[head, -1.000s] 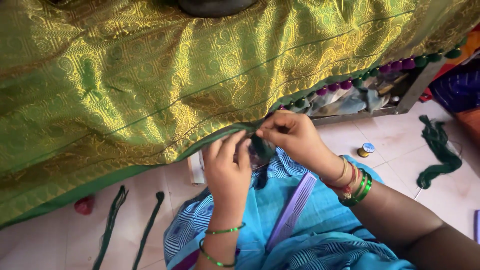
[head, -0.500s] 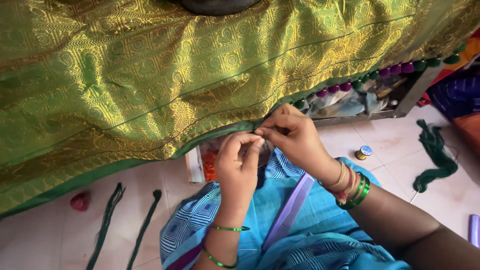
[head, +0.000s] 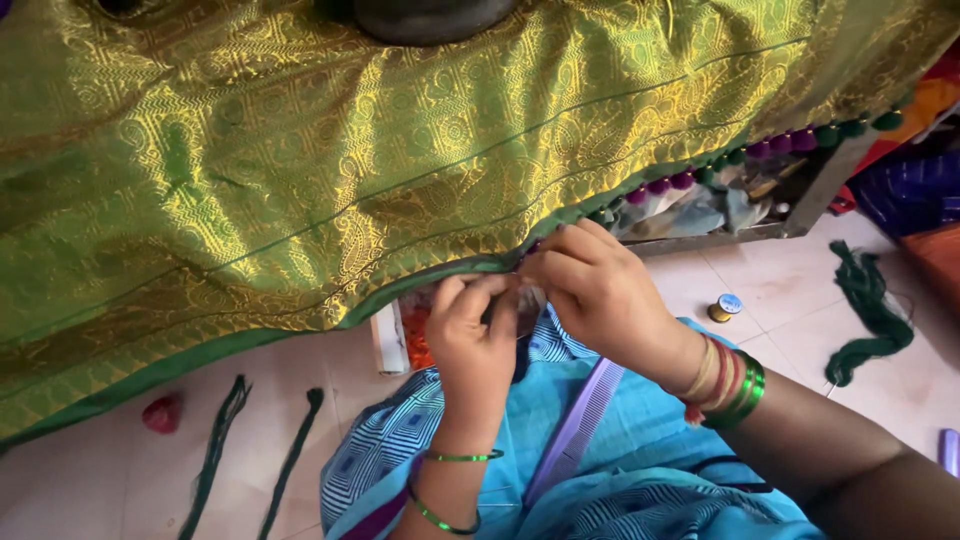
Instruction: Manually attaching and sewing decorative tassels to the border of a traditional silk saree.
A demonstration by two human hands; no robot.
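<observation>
Both my hands, left (head: 478,335) and right (head: 598,290), pinch the sari (head: 300,170) hem, apparently on thread; tiled floor (head: 780,300) open beneath it.

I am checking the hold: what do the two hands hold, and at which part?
Both the left hand and the right hand pinch the green-gold cloth at its lower green edge, fingertips close together.

Your only view is the head cam, pitched steeply down and close over your lap. Green-gold cloth (head: 300,180) fills the upper frame; floor tiles (head: 790,290) show at right and lower left.
</observation>
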